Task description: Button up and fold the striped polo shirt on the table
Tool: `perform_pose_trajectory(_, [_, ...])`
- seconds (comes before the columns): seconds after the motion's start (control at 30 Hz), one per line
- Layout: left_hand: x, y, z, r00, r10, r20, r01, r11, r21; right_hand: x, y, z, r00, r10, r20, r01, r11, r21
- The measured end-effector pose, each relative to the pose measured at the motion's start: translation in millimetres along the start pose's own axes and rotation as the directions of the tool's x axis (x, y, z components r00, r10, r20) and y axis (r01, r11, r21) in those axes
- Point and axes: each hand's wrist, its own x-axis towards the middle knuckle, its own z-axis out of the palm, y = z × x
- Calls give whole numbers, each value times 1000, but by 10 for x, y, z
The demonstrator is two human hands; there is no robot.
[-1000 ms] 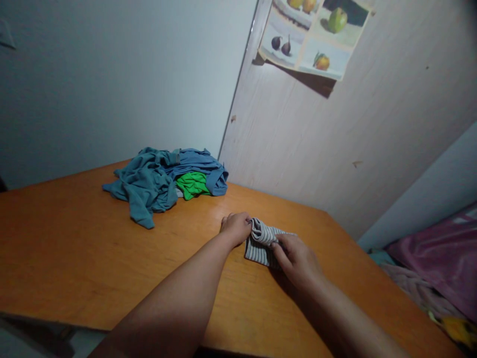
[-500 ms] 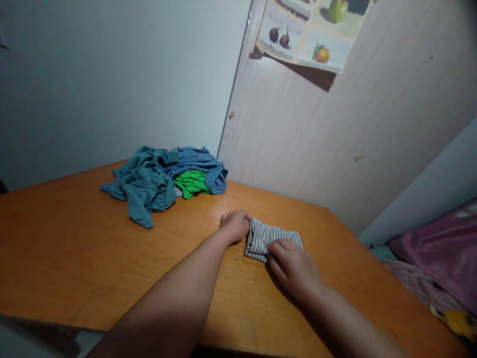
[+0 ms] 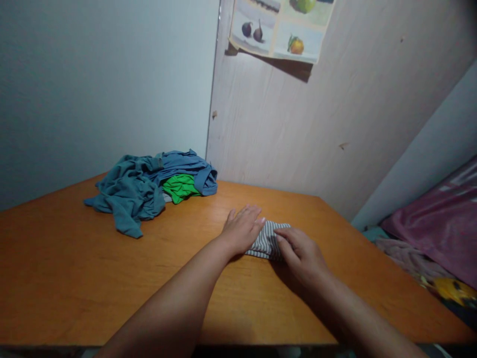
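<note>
A small grey-and-white striped garment [image 3: 267, 239], folded into a compact bundle, lies on the orange wooden table [image 3: 179, 293]. My left hand [image 3: 243, 229] rests flat over its left end, fingers stretched out and a little apart. At the opposite end, my right hand [image 3: 300, 248] has its fingers bent, with thumb and forefinger closed at the fabric's right edge. Both hands cover part of the bundle, so its exact kind cannot be made out.
Toward the back left sits a heap of crumpled clothes: a teal garment [image 3: 130, 191], a blue one [image 3: 175, 164] and a bright green one [image 3: 181, 187]. Walls border the table behind. A fruit picture [image 3: 279, 30] hangs above. Pink fabric [image 3: 432, 223] lies beyond the right edge.
My left hand has gone from gripping the striped garment's left edge to lying flat on top of it. My right hand has shifted toward its right end. The view has tilted slightly.
</note>
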Motion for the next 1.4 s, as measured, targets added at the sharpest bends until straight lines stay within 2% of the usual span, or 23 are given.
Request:
perform_pose_trajectory(0.07, [-55,-24,-12,986,-39,163,25,996,84,6,135,-65,979,177,-97,-161,975,154])
perform_pose_trajectory(0.13, [-71,-97,-29,952,-103,289,63,988,144,-15,295,-124,925,357,-132,-303,900,315])
perform_pose_trajectory(0.2, [-59,-177,-43,924,-138,358,82,982,167,-68,466,-172,869,478,-125,-393,823,410])
perform_pose_trajectory(0.27, [-41,-232,-46,914,-142,380,80,981,174,-147,626,-201,846,523,-98,-442,793,419])
perform_pose_trajectory(0.4, [-32,-235,-22,937,-110,331,46,980,194,-312,812,-192,851,524,34,-498,785,369])
perform_pose_trajectory(0.5, [-29,-166,-33,978,18,207,-53,984,169,-378,809,-163,850,508,138,-519,765,381])
perform_pose_trajectory(0.57, [-22,-101,-80,980,122,156,-137,987,85,-390,761,-161,853,493,171,-518,766,380])
perform_pose_trajectory(0.63, [-21,-37,-154,974,175,145,-177,984,-3,-389,699,-175,860,475,188,-509,772,381])
perform_pose_trajectory(0.77, [-71,46,-300,971,157,179,-157,988,-16,-377,584,-202,870,444,214,-492,765,415])
perform_pose_trajectory(0.93, [-151,86,-331,945,180,274,-210,974,82,-339,523,-153,837,468,283,-543,648,533])
perform_pose_trajectory(1.13, [-114,104,-354,954,175,243,-219,961,169,-283,487,-127,812,522,263,-566,592,573])
perform_pose_trajectory(1.2, [-114,101,-387,955,164,247,-210,963,171,-287,474,-138,813,518,266,-568,600,563])
perform_pose_trajectory(1.33, [-147,110,-434,945,126,302,-190,963,193,-322,484,-158,835,490,250,-549,711,438])
perform_pose_trajectory(1.4, [-149,131,-438,946,121,300,-184,964,192,-336,498,-173,837,489,245,-546,730,410])
